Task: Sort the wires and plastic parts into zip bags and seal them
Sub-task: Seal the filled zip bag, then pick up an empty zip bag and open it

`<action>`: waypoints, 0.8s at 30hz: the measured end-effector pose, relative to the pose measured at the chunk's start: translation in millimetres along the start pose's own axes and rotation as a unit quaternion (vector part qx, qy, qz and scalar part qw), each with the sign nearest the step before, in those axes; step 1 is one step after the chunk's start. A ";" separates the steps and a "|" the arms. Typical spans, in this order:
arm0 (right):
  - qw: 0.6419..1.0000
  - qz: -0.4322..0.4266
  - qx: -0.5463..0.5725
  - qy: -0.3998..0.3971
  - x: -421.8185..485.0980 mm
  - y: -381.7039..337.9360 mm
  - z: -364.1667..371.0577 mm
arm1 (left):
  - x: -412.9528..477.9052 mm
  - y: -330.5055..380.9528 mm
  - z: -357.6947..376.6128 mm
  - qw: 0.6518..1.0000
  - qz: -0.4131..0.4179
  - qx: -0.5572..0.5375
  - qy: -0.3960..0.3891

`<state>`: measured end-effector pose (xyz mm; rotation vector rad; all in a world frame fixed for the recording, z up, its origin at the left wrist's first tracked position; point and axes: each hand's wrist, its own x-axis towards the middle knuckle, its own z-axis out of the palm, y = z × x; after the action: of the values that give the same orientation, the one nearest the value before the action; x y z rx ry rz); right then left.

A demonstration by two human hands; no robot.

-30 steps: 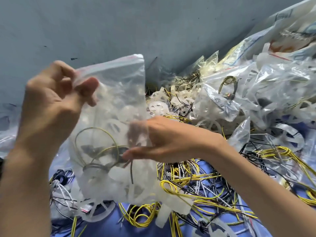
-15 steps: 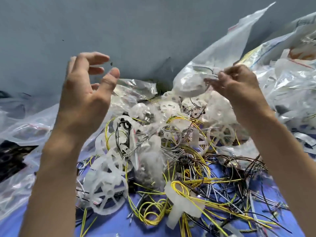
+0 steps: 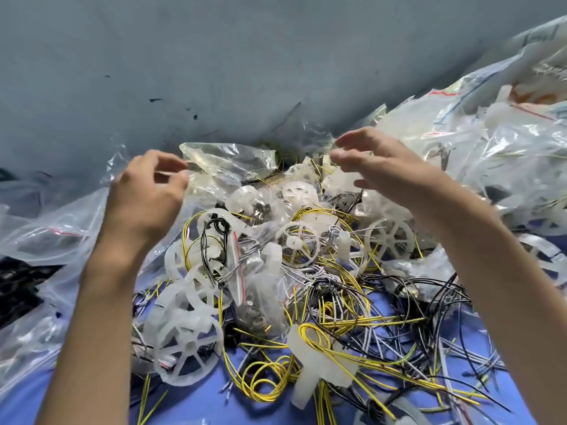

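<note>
Head view, first voice: your left hand [image 3: 147, 194] hangs loosely curled with nothing in it. Its fingertips are just beside the crumpled clear bag [image 3: 227, 161] at the back of the pile; whether they touch it I cannot tell.

Second voice: Your right hand [image 3: 389, 176] is spread and empty too, hovering above the far side of the pile. The yellow wires [image 3: 267, 372] lie nearer you on the blue surface [image 3: 199, 403], tangled with black wires [image 3: 429, 289] and white plastic wheels [image 3: 187, 348].

First voice: You look to be fetching a bag. Pinch it by the mouth with your left, not the middle, so it hangs open.

Second voice: Then feed it with your right, one kind at a time. Lift each wire loop slowly; they seem threaded through the wheel spokes and may drag neighbours along. Keep clear of the filled bags [image 3: 491, 142] on your right, so nothing gets sorted twice
</note>
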<state>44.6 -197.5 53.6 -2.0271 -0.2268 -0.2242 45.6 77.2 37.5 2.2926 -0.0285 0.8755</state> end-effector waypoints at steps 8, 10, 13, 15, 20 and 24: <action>0.992 -0.034 -0.091 -0.086 -20.4 -15.6 -1.2 | -4.8 -106.4 24.0 0.939 -0.253 0.124 -0.195; 0.991 -0.037 -0.091 -0.092 -22.0 -16.6 -0.5 | -10.0 -114.9 31.7 0.928 -0.282 0.120 -0.212; 0.988 -0.044 -0.098 -0.110 -22.4 -16.7 0.0 | -13.9 -123.2 32.9 0.915 -0.346 0.077 -0.192; 0.986 -0.041 -0.103 -0.122 -22.8 -16.9 0.9 | -15.5 -127.8 28.7 0.909 -0.365 0.079 -0.187; 0.983 -0.041 -0.116 -0.135 -23.4 -16.3 2.7 | -15.4 -130.1 27.8 0.911 -0.365 0.076 -0.175; 0.982 -0.043 -0.116 -0.141 -24.8 -16.6 1.8 | -12.7 -127.4 23.9 0.921 -0.338 0.120 -0.153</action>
<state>16.5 -190.1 60.7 -2.2810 -0.4851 -0.0140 80.9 158.7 -57.8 2.3841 0.7269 0.1647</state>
